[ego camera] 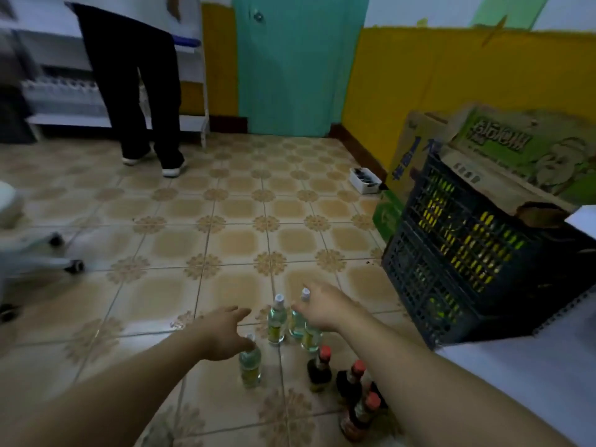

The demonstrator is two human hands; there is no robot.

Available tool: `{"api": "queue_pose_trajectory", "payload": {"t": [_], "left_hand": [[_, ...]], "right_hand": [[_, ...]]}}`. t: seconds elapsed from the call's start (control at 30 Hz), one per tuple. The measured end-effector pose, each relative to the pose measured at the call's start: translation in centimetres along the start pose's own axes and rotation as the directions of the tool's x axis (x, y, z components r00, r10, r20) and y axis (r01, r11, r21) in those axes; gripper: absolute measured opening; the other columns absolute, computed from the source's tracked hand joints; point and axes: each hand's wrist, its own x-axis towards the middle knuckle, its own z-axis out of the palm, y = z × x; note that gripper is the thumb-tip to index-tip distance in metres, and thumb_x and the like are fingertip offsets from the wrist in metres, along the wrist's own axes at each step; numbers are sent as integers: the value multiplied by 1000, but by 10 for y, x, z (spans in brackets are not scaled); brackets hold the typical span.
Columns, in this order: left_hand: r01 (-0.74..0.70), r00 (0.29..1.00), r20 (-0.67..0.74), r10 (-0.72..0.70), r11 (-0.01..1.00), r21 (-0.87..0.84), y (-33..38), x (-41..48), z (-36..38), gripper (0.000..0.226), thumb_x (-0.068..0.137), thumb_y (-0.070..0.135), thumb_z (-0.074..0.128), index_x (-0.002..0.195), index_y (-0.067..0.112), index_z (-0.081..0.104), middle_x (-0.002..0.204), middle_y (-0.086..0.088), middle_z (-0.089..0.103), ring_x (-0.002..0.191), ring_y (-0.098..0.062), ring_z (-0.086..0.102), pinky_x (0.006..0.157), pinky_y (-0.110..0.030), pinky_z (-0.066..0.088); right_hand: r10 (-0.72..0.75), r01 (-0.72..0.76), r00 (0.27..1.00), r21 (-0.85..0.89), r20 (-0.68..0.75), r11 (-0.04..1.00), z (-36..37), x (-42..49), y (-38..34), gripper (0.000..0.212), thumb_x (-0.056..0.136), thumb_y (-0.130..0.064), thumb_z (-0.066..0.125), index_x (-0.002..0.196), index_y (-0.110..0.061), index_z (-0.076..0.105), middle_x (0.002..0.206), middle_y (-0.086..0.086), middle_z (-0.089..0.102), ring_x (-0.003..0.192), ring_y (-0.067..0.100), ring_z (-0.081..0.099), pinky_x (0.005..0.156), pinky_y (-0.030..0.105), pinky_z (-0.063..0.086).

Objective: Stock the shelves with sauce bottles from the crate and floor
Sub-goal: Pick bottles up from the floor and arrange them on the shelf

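Several clear sauce bottles with white caps and yellow labels stand on the tiled floor, one of them [276,321] in the middle. My right hand [322,306] grips the neck of one clear bottle [296,325], and its white cap shows above my fingers. My left hand [225,330] reaches forward with straight fingers, its thumb side touching the cap of the nearest clear bottle [250,366]. Three dark sauce bottles with red caps [319,369] stand under my right forearm. The dark blue crate [451,253] sits to the right. White shelves [64,91] stand at the far left.
A person in dark trousers [138,75] stands in front of the shelves. A cardboard box [516,150] lies on the crate. A small white tray [364,180] sits by the yellow wall. Chair castors [74,266] are at the left, and a teal door [290,59] is behind.
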Motion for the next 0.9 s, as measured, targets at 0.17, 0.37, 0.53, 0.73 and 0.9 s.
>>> {"api": "queue_pose_trajectory", "payload": {"t": [0.17, 0.37, 0.53, 0.73, 0.9], "left_hand": [[73, 991, 116, -60, 991, -112, -45, 48, 42, 85, 85, 50, 60, 152, 23, 16, 160, -3, 15, 146, -23, 17, 116, -36, 20], [159, 968, 232, -96, 949, -273, -77, 117, 96, 88, 85, 37, 67, 153, 17, 14, 159, -3, 17, 144, -21, 21, 115, -32, 24], [193, 948, 305, -92, 928, -319, -93, 156, 131, 80, 86, 27, 67, 150, 14, 20, 155, -6, 28, 139, -23, 32, 112, -32, 28], [188, 940, 335, -67, 921, -342, -97, 171, 141, 72, 89, 21, 63, 149, 14, 24, 152, -9, 34, 135, -26, 37, 107, -31, 32], [183, 944, 323, -72, 928, -326, -96, 162, 127, 85, 86, 26, 68, 151, 15, 15, 156, -7, 26, 140, -25, 31, 112, -32, 30]], "right_hand": [[-3, 2, 988, 9, 155, 1000, 60, 54, -3, 65, 94, -50, 48, 150, -25, 27, 146, 9, 43, 122, 30, 50, 95, 33, 42], [-20, 7, 954, 46, 298, 999, 144, 117, 0, 67, 95, -46, 50, 152, -20, 24, 155, 6, 33, 138, 28, 36, 108, 38, 36], [-32, 6, 927, 70, 375, 997, 198, 160, -2, 70, 94, -34, 56, 152, -23, 19, 155, 6, 28, 137, 29, 36, 107, 36, 35], [30, -62, 953, 96, 301, 993, 226, 183, -6, 26, 97, -27, 49, 120, -19, 43, 108, 13, 61, 95, 33, 58, 78, 39, 48], [15, -47, 987, 193, 163, 980, 190, 161, -9, 23, 98, -34, 46, 118, -21, 44, 100, 8, 60, 88, 29, 56, 73, 38, 46]]}}
